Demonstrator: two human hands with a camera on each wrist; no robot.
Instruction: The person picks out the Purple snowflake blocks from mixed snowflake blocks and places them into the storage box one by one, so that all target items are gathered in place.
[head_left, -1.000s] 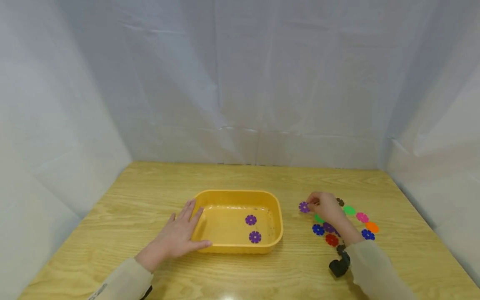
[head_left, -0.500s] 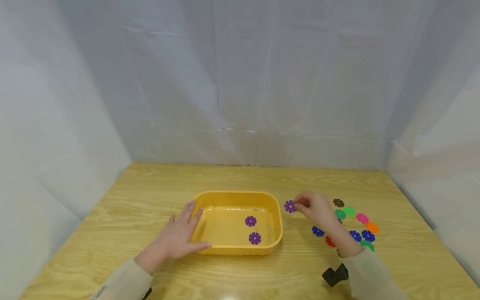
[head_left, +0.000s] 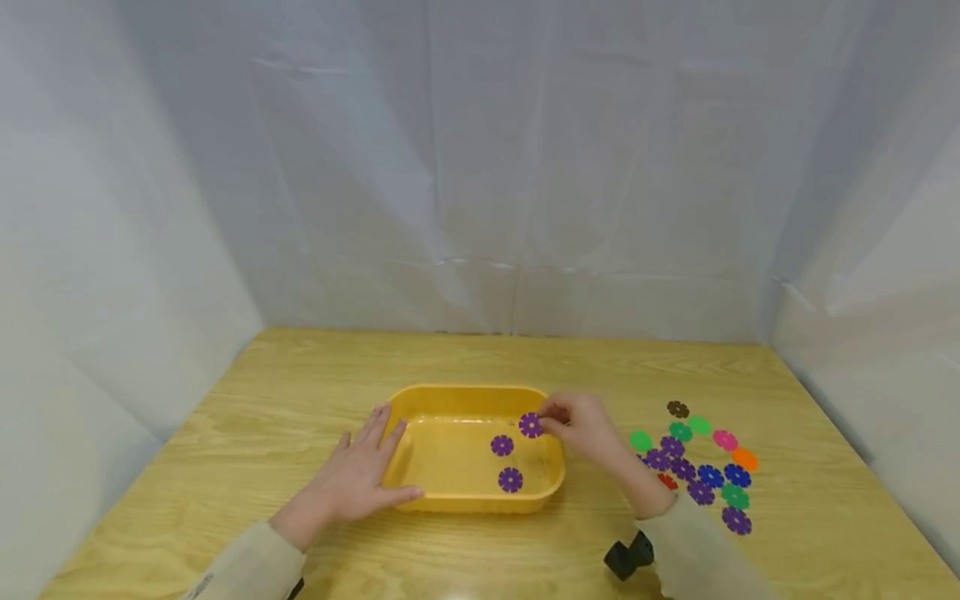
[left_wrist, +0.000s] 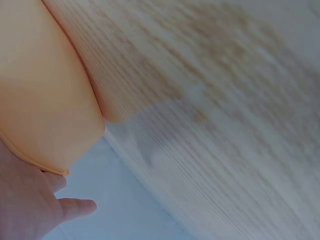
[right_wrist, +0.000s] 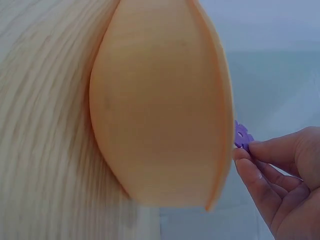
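Purple disc (head_left: pixel 531 425) in right hand (head_left: pixel 581 427) now over tray (head_left: pixel 450 392)

Yellow tray (head_left: pixel 408 483); purple flower discs (head_left: pixel 510 478) inside; wood-grain table (head_left: pixel 300 383); loose discs (head_left: pixel 701 467) purple, blue, green, pink, orange, brown.

Soft, even light fills the booth; a faint glare sits on the table (head_left: pixel 457 593) edge nearest me. Both wrist views look washed-out and blurry.

Beige long sleeves (head_left: pixel 697 542), black wrist-worn camera (head_left: pixel 626 557)
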